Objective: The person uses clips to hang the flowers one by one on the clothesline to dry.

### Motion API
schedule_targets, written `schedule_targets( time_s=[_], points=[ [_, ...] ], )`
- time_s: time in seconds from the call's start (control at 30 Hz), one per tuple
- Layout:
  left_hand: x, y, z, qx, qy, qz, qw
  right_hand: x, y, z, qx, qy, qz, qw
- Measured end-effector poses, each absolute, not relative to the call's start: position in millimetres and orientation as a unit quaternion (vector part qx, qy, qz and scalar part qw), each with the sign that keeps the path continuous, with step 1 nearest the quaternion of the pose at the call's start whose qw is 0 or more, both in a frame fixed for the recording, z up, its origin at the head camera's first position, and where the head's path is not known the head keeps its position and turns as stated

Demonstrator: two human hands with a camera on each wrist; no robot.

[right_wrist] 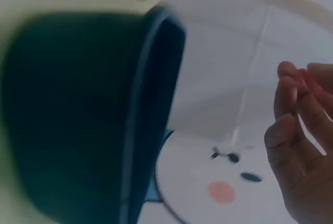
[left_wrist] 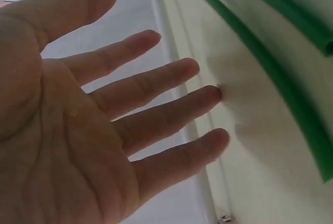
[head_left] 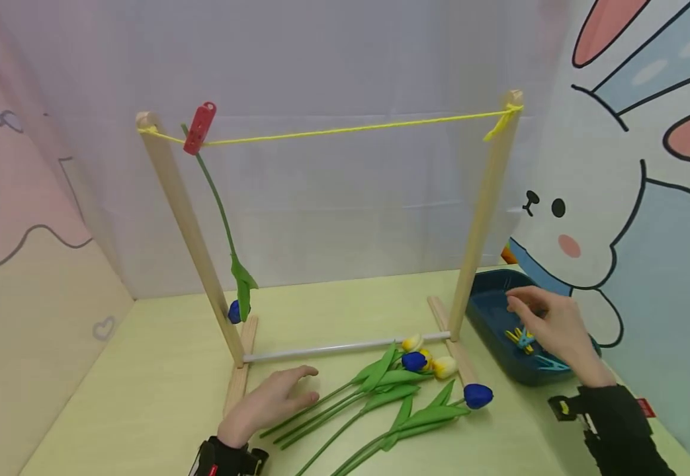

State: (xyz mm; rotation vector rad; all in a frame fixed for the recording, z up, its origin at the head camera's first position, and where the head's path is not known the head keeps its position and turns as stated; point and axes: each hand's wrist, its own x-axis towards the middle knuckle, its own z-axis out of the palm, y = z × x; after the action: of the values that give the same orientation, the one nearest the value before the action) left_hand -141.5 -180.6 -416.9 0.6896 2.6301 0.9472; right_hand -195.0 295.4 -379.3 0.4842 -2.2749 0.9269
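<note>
My left hand hovers over the table just left of the tulip stems, fingers spread in the left wrist view, with nothing in the palm. Above the dark blue-green basin is my right hand, thumb and fingers brought together. Between those fingertips the right wrist view shows a bit of a red clothespin, mostly hidden by the fingers. Yellow and light blue clothespins lie in the basin. Another red clothespin clips a blue tulip head-down on the yellow string.
Two wooden posts hold the string, joined low down by a white rod. Several artificial tulips lie in front, with yellow-and-white heads and blue heads. A rabbit drawing covers the right wall.
</note>
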Motion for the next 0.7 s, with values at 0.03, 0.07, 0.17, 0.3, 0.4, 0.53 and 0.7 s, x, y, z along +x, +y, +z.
schedule_targets(
  time_s=[0.03, 0.07, 0.17, 0.3, 0.4, 0.53, 0.7],
  points=[
    [-141.2, -180.6, -418.1, 0.230, 0.906, 0.326, 0.139, -189.8, 305.5, -381.4, 0.149, -0.888, 0.325, 0.290],
    [-140.7, -180.4, -418.7, 0.224, 0.907, 0.325, 0.145, -188.5, 315.9, -387.5, 0.119, -0.903, 0.310, 0.272],
    [-138.3, -178.0, -418.5, 0.203, 0.913, 0.314, 0.161, -184.8, 336.3, -395.2, 0.087, -0.943, 0.247, 0.203],
    [-136.8, -173.1, -416.4, 0.183, 0.918, 0.307, 0.172, -186.0, 346.3, -394.2, 0.103, -0.970, 0.197, 0.099],
    [-136.1, -171.7, -415.8, 0.173, 0.919, 0.308, 0.173, -189.4, 350.2, -390.6, 0.112, -0.978, 0.169, 0.043],
    [-135.9, -171.0, -417.4, 0.172, 0.921, 0.308, 0.168, -194.4, 352.8, -387.2, 0.120, -0.981, 0.149, 0.013],
    [-135.4, -168.8, -418.8, 0.172, 0.922, 0.307, 0.162, -202.7, 350.5, -389.4, 0.148, -0.981, 0.123, -0.013]
  ],
)
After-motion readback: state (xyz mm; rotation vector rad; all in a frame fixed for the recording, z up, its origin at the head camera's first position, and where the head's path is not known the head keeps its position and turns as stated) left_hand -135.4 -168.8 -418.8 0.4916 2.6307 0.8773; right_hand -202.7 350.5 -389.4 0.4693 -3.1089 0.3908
